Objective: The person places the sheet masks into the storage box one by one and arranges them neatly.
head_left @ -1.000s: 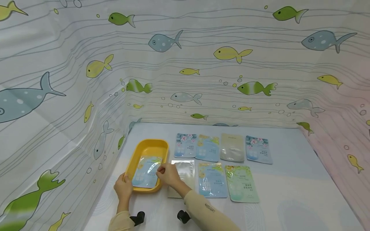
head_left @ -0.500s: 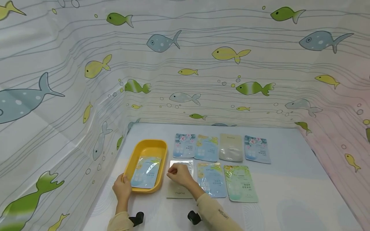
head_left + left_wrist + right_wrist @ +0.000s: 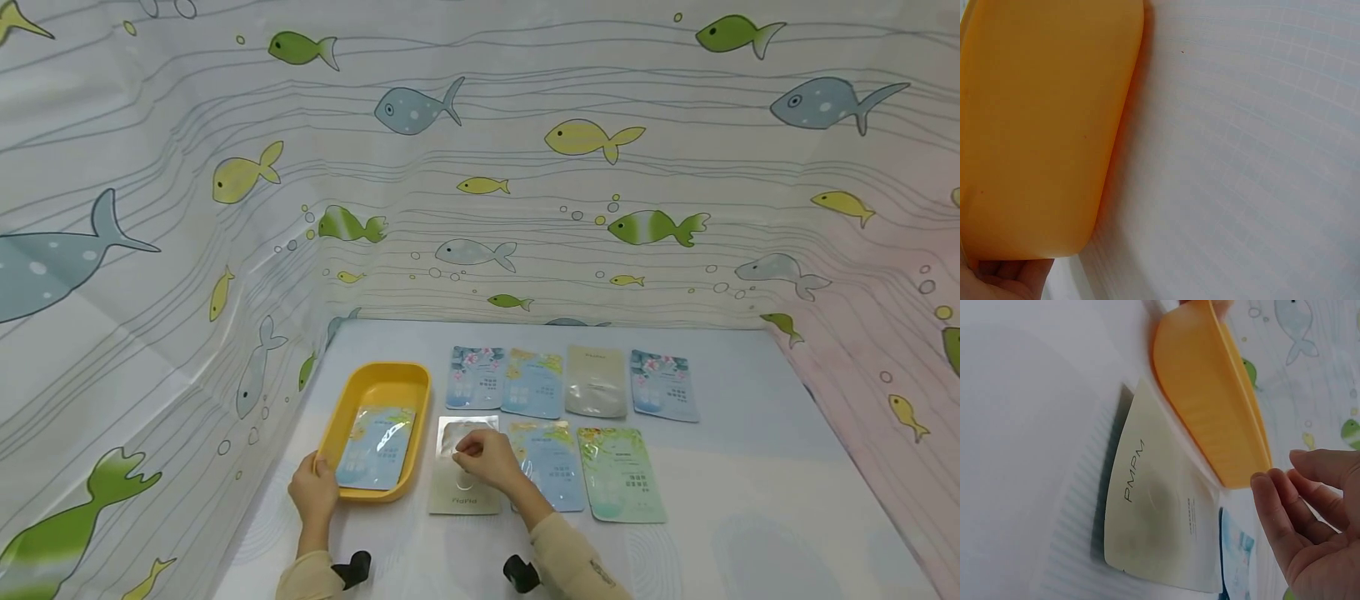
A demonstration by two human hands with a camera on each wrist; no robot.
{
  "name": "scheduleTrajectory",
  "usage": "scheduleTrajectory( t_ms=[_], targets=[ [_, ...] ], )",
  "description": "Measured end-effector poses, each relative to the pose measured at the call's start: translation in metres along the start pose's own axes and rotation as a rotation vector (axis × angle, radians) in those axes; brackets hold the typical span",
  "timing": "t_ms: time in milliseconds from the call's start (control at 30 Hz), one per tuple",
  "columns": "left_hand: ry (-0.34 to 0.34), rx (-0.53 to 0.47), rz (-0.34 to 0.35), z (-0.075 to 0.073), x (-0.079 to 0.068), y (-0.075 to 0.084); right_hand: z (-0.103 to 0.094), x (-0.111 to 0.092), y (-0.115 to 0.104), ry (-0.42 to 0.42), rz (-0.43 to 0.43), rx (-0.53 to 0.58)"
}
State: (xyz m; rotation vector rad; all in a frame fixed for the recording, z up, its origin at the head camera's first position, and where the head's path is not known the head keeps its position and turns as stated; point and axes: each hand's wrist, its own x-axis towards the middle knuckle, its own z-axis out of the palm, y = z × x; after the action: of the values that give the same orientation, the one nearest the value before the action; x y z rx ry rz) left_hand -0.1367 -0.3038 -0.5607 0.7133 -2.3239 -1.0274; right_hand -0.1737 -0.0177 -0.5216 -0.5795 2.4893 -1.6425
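My left hand grips the near left corner of a yellow plastic tray, its fingers under the rim in the left wrist view. Inside the tray lies a shiny blue sachet with yellow flowers, like a sheet mask packet. My right hand, holding nothing, hovers over a silver-beige PMPM sachet just right of the tray. In the right wrist view its fingers are loosely bent, thumb apart from them, with the beige sachet lying below.
Right of the beige sachet lie a blue sachet and a green one. Behind them is a row with a floral blue sachet, another blue one, a beige one and a second floral one. A fish-print curtain borders the table.
My right hand has drawn back from the blue sachet in the tray and moved right, over the beige sachet. My left hand has kept its hold on the tray.
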Motion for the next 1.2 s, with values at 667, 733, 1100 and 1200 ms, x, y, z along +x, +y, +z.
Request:
scheduleTrajectory(
  t_ms=[667, 733, 1100, 1200],
  targets=[
    [0.008, -0.013, 0.013, -0.001, -0.001, 0.001, -0.033, -0.031, 0.027, 0.09, 0.146, 0.037],
    [0.008, -0.016, 0.013, -0.002, -0.001, 0.001, -0.034, -0.033, 0.028, 0.091, 0.151, 0.05],
    [0.006, -0.027, 0.0, -0.002, -0.002, 0.002, -0.048, -0.05, 0.045, 0.142, 0.161, 0.028],
    [0.001, -0.034, -0.011, -0.002, -0.002, 0.003, -0.055, -0.054, 0.049, 0.163, 0.172, 0.043]
  ],
)
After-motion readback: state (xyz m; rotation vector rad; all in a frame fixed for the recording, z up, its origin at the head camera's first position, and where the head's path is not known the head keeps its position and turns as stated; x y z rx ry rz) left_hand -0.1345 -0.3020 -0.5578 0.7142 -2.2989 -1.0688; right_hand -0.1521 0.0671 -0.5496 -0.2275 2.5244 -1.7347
